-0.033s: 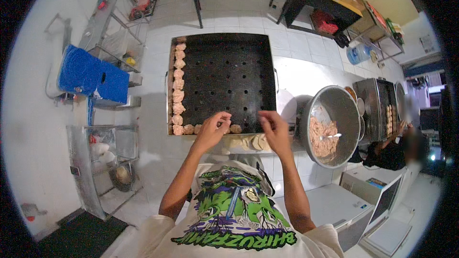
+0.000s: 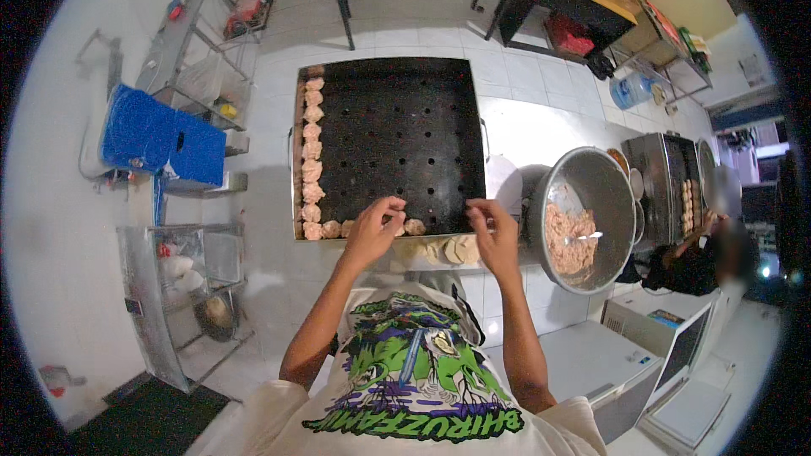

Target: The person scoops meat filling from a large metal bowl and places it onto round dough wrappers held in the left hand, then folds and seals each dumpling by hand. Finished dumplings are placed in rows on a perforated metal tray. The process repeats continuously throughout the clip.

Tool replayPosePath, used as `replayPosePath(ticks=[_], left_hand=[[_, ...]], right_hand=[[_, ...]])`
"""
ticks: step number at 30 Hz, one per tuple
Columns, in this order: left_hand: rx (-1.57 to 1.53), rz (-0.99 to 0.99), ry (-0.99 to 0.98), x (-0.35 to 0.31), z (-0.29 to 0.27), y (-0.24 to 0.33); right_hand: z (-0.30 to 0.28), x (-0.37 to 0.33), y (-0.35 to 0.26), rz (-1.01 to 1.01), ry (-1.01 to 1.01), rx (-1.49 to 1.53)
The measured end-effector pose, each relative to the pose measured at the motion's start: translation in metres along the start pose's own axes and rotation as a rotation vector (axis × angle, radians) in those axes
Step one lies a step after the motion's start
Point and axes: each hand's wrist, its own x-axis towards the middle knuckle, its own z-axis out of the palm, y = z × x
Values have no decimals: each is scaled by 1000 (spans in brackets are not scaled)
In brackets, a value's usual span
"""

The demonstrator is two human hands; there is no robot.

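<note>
A dark square metal tray (image 2: 372, 131) with rows of holes lies in front of me. Pinkish meat dumplings (image 2: 312, 150) line its left side, and several more (image 2: 415, 226) run along its near side. My left hand (image 2: 372, 230) is over that near row, its fingers curled in; whatever is under them is hidden. At the near right corner is my right hand (image 2: 497, 235), fingers bent with a small gap between thumb and forefinger and nothing visible in it. Pale round wrappers (image 2: 460, 248) lie between my hands, just outside the tray's near edge.
To the right stands a big grey bowl (image 2: 619, 203) of minced meat filling (image 2: 568, 232) with a spoon handle (image 2: 589, 236) in it. Farther right, another person (image 2: 686, 257) works at a second tray (image 2: 678, 160) of dumplings. A blue chair (image 2: 160, 135) stands left.
My right hand has shifted slightly right, its thumb and forefinger closer together. The left hand stays over the near row. The whole view has moved a little.
</note>
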Motion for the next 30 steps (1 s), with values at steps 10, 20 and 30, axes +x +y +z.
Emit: replayPosePath(ticks=[10, 20, 30], left_hand=[[340, 337, 238, 0, 21, 8], [343, 316, 258, -5, 19, 8], [206, 268, 194, -4, 15, 11]], right_hand=[[-9, -94, 185, 288, 70, -485], [-4, -105, 197, 398, 508, -638], [-23, -93, 230, 526, 575, 388]])
